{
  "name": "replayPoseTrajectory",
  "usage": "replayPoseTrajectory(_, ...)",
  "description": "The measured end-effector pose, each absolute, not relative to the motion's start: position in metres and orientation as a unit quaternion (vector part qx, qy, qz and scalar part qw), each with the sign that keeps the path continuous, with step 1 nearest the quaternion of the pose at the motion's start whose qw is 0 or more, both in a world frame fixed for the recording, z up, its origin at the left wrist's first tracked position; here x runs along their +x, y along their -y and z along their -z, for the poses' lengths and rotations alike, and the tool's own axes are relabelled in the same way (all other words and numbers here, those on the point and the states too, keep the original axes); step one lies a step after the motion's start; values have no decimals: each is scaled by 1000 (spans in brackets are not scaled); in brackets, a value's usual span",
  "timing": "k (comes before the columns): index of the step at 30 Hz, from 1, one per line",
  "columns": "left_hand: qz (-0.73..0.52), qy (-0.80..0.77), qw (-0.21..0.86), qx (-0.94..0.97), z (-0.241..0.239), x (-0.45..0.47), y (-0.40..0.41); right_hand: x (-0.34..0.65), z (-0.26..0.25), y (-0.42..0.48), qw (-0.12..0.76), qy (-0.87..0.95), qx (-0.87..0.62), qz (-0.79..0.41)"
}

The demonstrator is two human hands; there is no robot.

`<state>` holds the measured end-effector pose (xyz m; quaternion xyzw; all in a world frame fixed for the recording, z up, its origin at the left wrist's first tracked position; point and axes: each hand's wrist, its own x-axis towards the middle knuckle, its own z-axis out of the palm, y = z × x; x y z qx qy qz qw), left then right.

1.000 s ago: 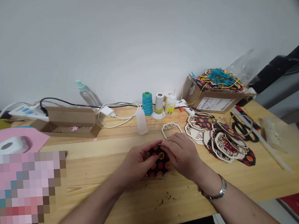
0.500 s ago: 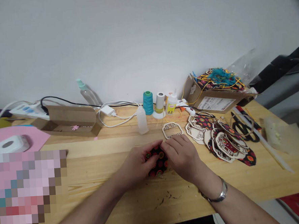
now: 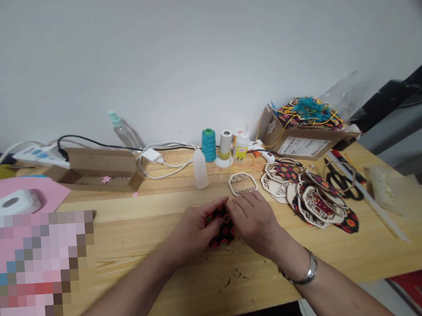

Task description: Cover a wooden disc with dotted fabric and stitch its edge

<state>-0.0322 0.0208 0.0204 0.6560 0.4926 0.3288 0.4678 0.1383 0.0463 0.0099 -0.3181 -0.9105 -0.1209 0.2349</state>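
Note:
A small black fabric piece with red and green dots (image 3: 224,229) lies on the wooden table (image 3: 142,257) between my hands. My left hand (image 3: 196,229) curls over its left side, fingers closed on the cloth. From the right, my right hand (image 3: 253,218) presses on it with bent fingers; a metal watch sits on that wrist. Just beyond my fingers lies a pale wooden lattice frame (image 3: 241,183). A heap of similar frames and patterned fabric pieces (image 3: 308,195) lies to the right.
A teal thread spool (image 3: 208,145), white spool, glue bottles and a clear bottle (image 3: 200,169) stand at the back. A cardboard box of fabric and cords (image 3: 304,128) sits back right, scissors (image 3: 343,183) near it. An open carton (image 3: 97,170), cables and pink paper lie left.
My hands have closed in over the fabric piece, so less of it shows. The view has shifted slightly; nothing else on the table has moved.

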Motion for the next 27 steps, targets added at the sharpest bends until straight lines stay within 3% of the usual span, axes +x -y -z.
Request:
replayPoseTrajectory(4, -324, -498, 492, 636, -24, -31, -22, 140, -5, -51, 264, 893, -352, 98)
replayPoseTrajectory(12, -353, -550, 524, 546, -29, -34, -24, 152, -7, -66, 362, 807, -462, -59)
replayPoseTrajectory(17, -391, -545, 525, 524, -22, -39, -29, 153, -9, -63, 386, 759, -467, -239)
replayPoseTrajectory(20, -409, -542, 541, 496, -20, -40, -29, 153, -11, -62, 365, 734, -475, -322)
replayPoseTrajectory(27, -441, -545, 543, 463, -21, -39, -29, 150, -16, -61, 209, 672, -427, -568)
